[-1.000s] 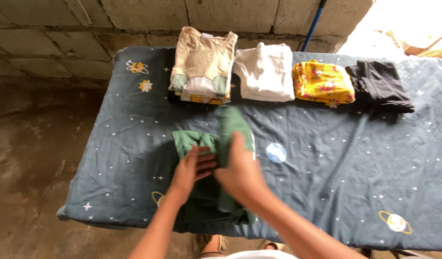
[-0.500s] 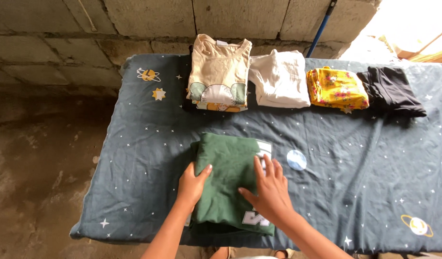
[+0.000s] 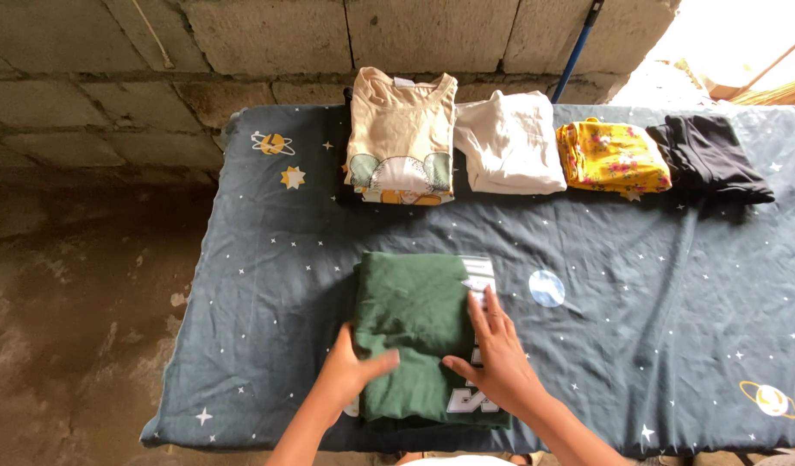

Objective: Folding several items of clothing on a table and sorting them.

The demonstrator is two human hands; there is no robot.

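Observation:
A folded dark green shirt with white print lies near the front edge of a table covered by a dark blue star-patterned sheet. My left hand rests on the shirt's lower left part, thumb across the fabric. My right hand lies flat on its lower right part, fingers spread toward the middle. Both hands press on the cloth; neither lifts it.
Along the table's far edge sit folded piles: a beige printed shirt, a white garment, a yellow floral one and a black one. A block wall stands behind, a blue pole leans there, and concrete floor lies left.
The green shirt went from half-gathered under my hands to a flat folded rectangle. Both hands have slid toward its near end, and the view shifted slightly.

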